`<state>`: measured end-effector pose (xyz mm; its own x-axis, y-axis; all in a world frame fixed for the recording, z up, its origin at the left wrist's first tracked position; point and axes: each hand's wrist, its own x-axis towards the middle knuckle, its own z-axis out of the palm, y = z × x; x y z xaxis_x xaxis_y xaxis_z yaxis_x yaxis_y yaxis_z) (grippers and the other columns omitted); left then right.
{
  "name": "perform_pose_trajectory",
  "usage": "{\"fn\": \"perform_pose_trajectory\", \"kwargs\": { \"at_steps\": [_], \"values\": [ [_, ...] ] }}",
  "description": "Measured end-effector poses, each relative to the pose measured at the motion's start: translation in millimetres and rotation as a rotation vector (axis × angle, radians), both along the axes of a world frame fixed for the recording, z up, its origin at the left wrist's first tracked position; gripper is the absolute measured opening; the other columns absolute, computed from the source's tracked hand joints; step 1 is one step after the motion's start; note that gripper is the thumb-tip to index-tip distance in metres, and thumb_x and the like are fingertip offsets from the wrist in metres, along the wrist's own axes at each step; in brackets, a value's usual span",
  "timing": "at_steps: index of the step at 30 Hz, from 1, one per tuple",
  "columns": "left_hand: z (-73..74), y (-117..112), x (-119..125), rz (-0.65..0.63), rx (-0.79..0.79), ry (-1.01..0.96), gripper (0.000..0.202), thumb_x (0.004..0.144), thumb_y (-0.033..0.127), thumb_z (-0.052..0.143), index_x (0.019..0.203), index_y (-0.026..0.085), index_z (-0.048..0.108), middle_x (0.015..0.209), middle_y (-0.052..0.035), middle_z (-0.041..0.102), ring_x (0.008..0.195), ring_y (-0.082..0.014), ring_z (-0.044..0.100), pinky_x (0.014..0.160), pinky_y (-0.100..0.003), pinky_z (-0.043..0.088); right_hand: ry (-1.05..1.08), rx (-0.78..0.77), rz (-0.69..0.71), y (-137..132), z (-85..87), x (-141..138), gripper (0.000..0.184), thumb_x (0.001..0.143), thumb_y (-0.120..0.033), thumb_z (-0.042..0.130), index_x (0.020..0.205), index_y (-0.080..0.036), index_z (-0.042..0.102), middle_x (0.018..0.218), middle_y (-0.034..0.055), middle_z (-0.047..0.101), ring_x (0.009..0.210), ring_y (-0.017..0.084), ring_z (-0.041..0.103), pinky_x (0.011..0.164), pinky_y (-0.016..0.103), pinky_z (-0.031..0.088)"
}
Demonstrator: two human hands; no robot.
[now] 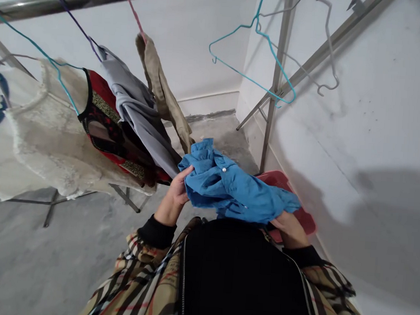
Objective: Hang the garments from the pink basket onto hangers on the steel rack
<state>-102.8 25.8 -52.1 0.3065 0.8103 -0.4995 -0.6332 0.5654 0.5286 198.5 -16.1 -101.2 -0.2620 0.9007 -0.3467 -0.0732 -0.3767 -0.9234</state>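
Two-handed here: left hand (pixel 173 195) and right hand (pixel 287 228) apart, we clamped a crumpled blue shirt (pixel 230 183) near a red plastic basket (pixel 278 179).

Left hand (pixel 174 193) and right hand (pixel 287 228) grip a crumpled blue button shirt (pixel 231 185), held between them above a red plastic basket (pixel 301 217) on the concrete floor (pixel 44 261). Shirt hem overlaps the basket from view. To the left, a gray garment (pixel 137 109) and tan garment (pixel 160 87) hang from hangers beside a red patterned top (pixel 114 131). Teal wire hanger (pixel 260 55) hangs at right.
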Motion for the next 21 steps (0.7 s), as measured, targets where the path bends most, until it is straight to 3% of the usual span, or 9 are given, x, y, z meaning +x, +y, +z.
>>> {"fn": "perform_pose_trajectory", "kwargs": {
  "at_steps": [4,8,10,12,15,18,21],
  "values": [
    [12.4,-1,2,-0.052,0.083,0.027,0.032,0.085,0.032,0.057,0.108,0.011,0.064,0.097,-0.0081,0.075,0.108,-0.0286,0.066,0.103,-0.046,0.048,-0.265,0.128,0.083,-2,-10.3,-11,0.010,0.076,-0.028,0.064,0.082,-0.021,0.068,0.084,0.0061,0.070,0.088,0.023,0.062,0.086,0.037,0.049],
    [20.8,-5,16,-0.100,0.141,0.035,0.034,0.081,0.032,0.063,0.108,0.012,0.063,0.103,-0.0082,0.074,0.114,-0.0300,0.063,0.106,-0.047,0.044,-0.541,0.166,-0.041,-3,2.8,-19,0.012,0.077,-0.027,0.062,0.083,-0.019,0.070,0.089,0.0094,0.071,0.092,0.027,0.063,0.091,0.040,0.045],
    [24.5,-6,23,-0.100,0.152,0.039,0.034,0.079,0.031,0.065,0.107,0.012,0.064,0.105,-0.0081,0.074,0.116,-0.0303,0.061,0.108,-0.048,0.042,-0.471,0.247,-0.045,-3,18.7,-29,0.022,0.084,-0.033,0.056,0.095,-0.019,0.070,0.099,0.0097,0.071,0.097,0.027,0.063,0.092,0.040,0.045],
    [28.5,-6,30,-0.089,0.147,0.041,0.033,0.079,0.032,0.066,0.105,0.012,0.064,0.105,-0.0082,0.073,0.117,-0.0306,0.060,0.109,-0.048,0.041,-0.267,0.311,0.068,-3,34.2,-42,0.032,0.087,-0.040,0.054,0.105,-0.017,0.068,0.106,0.0083,0.070,0.101,0.025,0.062,0.092,0.038,0.046],
    [35.1,-5,38,-0.029,0.155,0.054,0.034,0.080,0.037,0.065,0.104,0.013,0.065,0.105,-0.0077,0.073,0.117,-0.0298,0.061,0.108,-0.047,0.042,-0.031,0.299,0.168,-3,43.6,-61,0.042,0.084,-0.047,0.059,0.112,-0.016,0.065,0.108,0.0062,0.069,0.103,0.024,0.061,0.094,0.037,0.046],
    [40.7,-4,44,0.097,0.202,0.097,0.035,0.077,0.040,0.070,0.102,0.016,0.066,0.102,-0.0063,0.074,0.114,-0.0282,0.063,0.106,-0.043,0.046,0.004,0.193,0.080,-1,35.7,-70,0.036,0.077,-0.042,0.068,0.105,-0.019,0.066,0.096,0.0032,0.070,0.093,0.021,0.063,0.090,0.035,0.048],
    [42.9,-2,44,0.218,0.272,0.158,0.037,0.070,0.038,0.078,0.099,0.018,0.067,0.096,-0.0049,0.075,0.108,-0.0271,0.066,0.102,-0.040,0.048,0.127,0.059,-0.179,7,30.6,-67,0.025,0.073,-0.040,0.070,0.089,-0.022,0.065,0.075,-0.0015,0.068,0.068,0.016,0.062,0.070,0.030,0.052]
  ]
}}
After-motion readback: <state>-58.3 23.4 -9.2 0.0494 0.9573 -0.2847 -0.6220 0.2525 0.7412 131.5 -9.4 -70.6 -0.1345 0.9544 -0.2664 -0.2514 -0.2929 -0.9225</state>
